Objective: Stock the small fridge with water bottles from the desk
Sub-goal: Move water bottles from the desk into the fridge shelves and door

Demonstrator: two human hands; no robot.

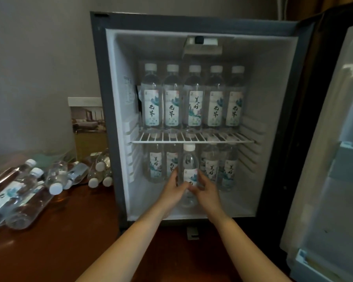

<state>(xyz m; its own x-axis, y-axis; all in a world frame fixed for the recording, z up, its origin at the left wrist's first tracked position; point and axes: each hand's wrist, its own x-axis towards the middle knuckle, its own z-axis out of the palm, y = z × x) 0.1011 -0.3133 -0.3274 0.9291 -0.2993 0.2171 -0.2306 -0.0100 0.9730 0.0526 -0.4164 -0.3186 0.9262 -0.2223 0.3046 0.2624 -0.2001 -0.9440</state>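
The small fridge (102, 82) stands open on the wooden desk (73, 231). On its wire shelf (192, 140) stands a row of several labelled water bottles (195, 98). Below the shelf, more bottles (210, 167) stand at the back. In front of them, an upright water bottle (189, 165) with a white cap is held between both hands on the fridge floor. My left hand (174, 190) grips its left side, my right hand (207, 191) its right side. Several more bottles (29, 192) lie in a heap on the desk at the left.
The fridge door (332, 159) is swung open at the right, with empty door racks. A picture card (88, 123) leans against the wall left of the fridge. A grey wall is behind the desk.
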